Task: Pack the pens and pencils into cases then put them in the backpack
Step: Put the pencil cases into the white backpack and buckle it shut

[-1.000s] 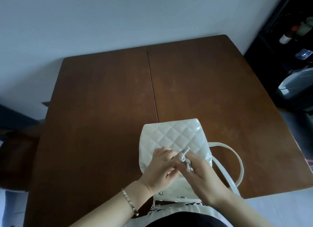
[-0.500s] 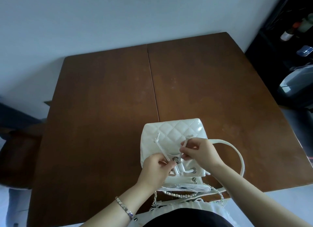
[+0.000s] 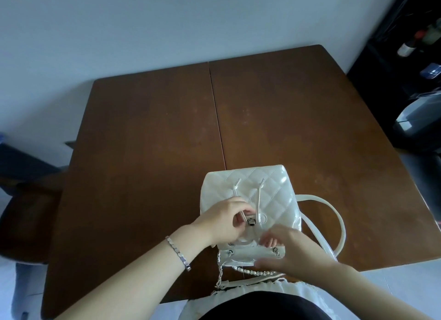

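A white quilted backpack is laid on the brown tabletop; its drawstring is pinched by the left hand, while the right hand is spread loosely over its near edge

A brown wooden table with a centre seam stands against a plain pale wall, dark shelving at right

You have bare surface open along the far edge, both far corners and the whole left side. The only obstacle is the white backpack at the near edge, right of centre, with its strap looping toward the near right corner and both your hands crowding its top.
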